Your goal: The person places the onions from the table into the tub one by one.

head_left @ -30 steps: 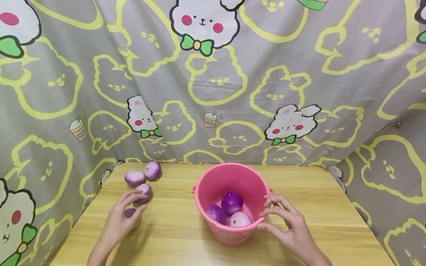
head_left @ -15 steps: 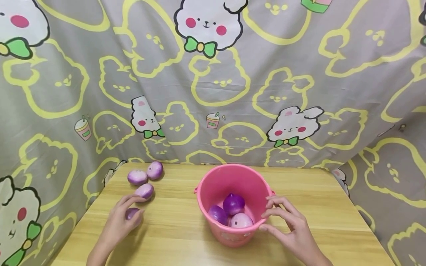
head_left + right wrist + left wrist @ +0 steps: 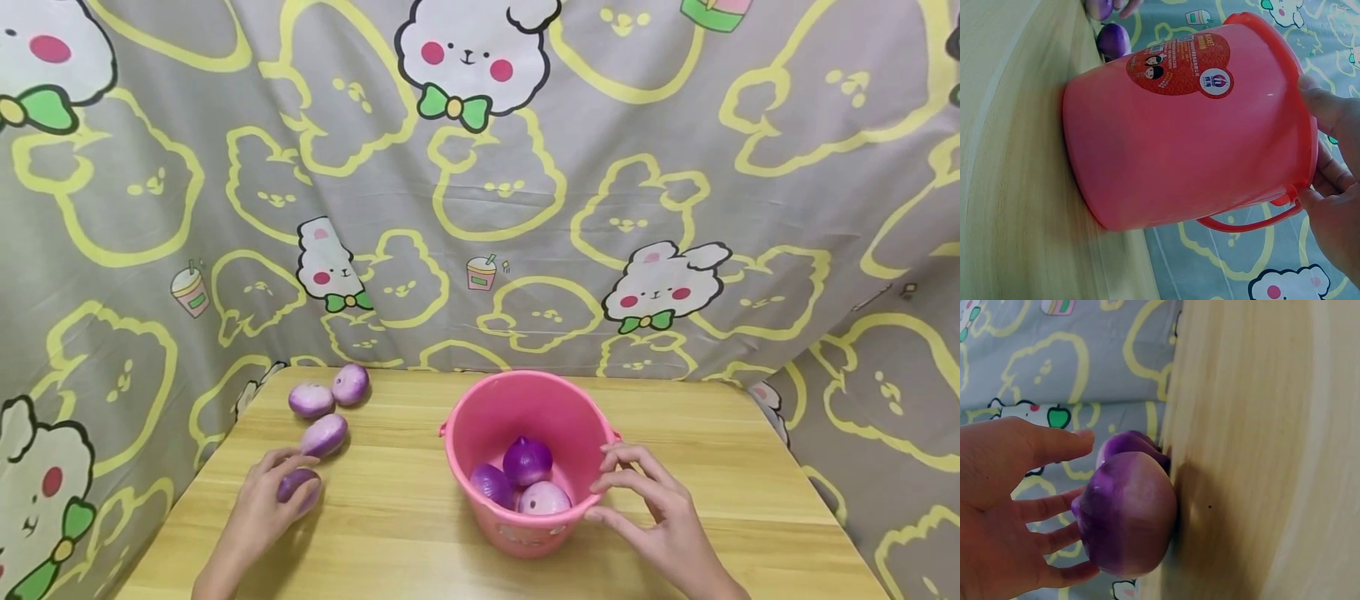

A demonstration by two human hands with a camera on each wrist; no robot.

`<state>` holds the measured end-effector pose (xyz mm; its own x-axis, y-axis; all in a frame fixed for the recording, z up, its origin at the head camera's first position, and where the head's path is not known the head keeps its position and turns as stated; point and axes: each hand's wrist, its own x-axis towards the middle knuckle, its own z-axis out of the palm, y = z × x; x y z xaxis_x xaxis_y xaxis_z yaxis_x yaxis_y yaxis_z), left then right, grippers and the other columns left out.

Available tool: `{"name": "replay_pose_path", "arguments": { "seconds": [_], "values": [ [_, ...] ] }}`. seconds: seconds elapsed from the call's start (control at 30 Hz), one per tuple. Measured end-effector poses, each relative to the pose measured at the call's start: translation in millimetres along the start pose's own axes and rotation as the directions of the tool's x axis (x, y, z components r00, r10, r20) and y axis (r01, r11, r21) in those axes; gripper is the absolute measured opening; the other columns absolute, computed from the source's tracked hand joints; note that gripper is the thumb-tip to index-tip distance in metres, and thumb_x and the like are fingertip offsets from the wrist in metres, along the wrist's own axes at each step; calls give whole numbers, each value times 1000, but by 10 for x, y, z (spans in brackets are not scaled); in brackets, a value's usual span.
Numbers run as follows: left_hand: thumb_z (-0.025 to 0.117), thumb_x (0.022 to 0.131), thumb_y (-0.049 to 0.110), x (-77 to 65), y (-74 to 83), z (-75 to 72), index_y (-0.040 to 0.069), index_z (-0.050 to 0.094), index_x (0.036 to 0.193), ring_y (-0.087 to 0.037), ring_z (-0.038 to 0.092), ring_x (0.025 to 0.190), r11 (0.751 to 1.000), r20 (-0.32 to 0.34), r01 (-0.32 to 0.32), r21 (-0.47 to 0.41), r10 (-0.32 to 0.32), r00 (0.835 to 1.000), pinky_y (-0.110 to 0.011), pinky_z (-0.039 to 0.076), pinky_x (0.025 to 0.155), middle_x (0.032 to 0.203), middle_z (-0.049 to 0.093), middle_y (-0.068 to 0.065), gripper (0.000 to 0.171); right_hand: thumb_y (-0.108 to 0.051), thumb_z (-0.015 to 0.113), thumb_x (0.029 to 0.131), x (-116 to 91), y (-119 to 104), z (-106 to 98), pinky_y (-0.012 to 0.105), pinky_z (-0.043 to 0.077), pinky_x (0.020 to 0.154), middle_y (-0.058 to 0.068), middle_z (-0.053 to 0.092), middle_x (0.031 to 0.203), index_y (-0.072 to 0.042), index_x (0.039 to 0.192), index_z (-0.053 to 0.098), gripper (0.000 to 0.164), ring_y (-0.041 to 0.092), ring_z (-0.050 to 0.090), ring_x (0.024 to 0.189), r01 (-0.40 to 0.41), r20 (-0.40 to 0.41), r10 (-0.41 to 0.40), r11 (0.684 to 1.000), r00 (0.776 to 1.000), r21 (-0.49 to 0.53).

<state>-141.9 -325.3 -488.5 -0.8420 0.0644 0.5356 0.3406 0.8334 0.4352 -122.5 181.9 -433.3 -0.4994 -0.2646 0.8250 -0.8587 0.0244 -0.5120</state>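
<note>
My left hand reaches around a purple onion at the table's left, thumb on the near side and fingers on the far side. In the left wrist view, the thumb stands apart from this onion, and the fingers extend partly behind it. A pink bucket stands upright right of centre, with three onions visible inside, one of them a purple onion with a pointed tip. My right hand holds the bucket's right rim, thumb and fingertips against it. Its grip on the rim also shows in the right wrist view.
Beyond the left hand lie three more onions: a near one, a left one and a far one. The bucket's handle hangs down its side. Patterned curtain surrounds the wooden table.
The left hand has drawn slightly back and lowered around the nearest onion, leaving more of the onion beyond it uncovered. The right hand stays on the bucket rim. The head view has shifted slightly.
</note>
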Motion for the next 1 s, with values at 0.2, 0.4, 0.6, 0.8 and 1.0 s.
{"name": "replay_pose_path", "arguments": {
  "seconds": [0.2, 0.4, 0.6, 0.8, 1.0],
  "values": [
    [87, 77, 2, -17, -27, 8, 8, 77, 105, -55, 58, 106, 1000, 6, 11, 16, -11, 1000, -70, 44, 82, 117, 64, -24, 31, 12, 84, 73, 0, -13, -13, 29, 46, 109, 16, 58, 113, -2, 107, 73, 38, 21, 57, 112, -3, 1, 3, 1000, 1000, -9],
    [89, 75, 4, -41, -66, 10, 7, 76, 109, -55, 58, 104, 1000, 36, 18, 19, -18, 999, -74, 44, 82, 117, 63, -26, 36, 11, 85, 74, -2, -14, -14, 29, 46, 110, 16, 59, 113, -4, 106, 73, 37, 21, 56, 114, -4, 1, 4, 1000, 1000, -30],
    [90, 76, 10, -78, -101, 20, 5, 75, 112, -58, 57, 105, 997, 100, 68, 44, -72, 992, -76, 47, 82, 120, 60, -30, 40, 9, 85, 74, -10, 5, -18, 30, 45, 111, 16, 59, 113, -4, 106, 73, 37, 22, 56, 116, -5, 2, 5, 999, 1000, -43],
    [90, 76, 13, -126, -121, 42, 6, 73, 118, -58, 55, 107, 992, 148, 110, 60, -118, 982, -75, 51, 79, 123, 57, -31, 46, 11, 85, 74, -21, 14, -14, 30, 45, 111, 16, 59, 113, -4, 107, 73, 38, 22, 56, 116, -5, 2, 5, 1000, 1000, -30],
    [90, 78, 16, -133, -119, 31, 6, 71, 122, -56, 57, 105, 986, 191, 153, 69, -163, 968, -71, 54, 79, 123, 56, -31, 50, 10, 85, 74, -34, 33, -18, 31, 44, 111, 16, 59, 113, -4, 106, 73, 38, 23, 55, 119, -7, 2, 7, 999, 1000, -37]
  ]
}}
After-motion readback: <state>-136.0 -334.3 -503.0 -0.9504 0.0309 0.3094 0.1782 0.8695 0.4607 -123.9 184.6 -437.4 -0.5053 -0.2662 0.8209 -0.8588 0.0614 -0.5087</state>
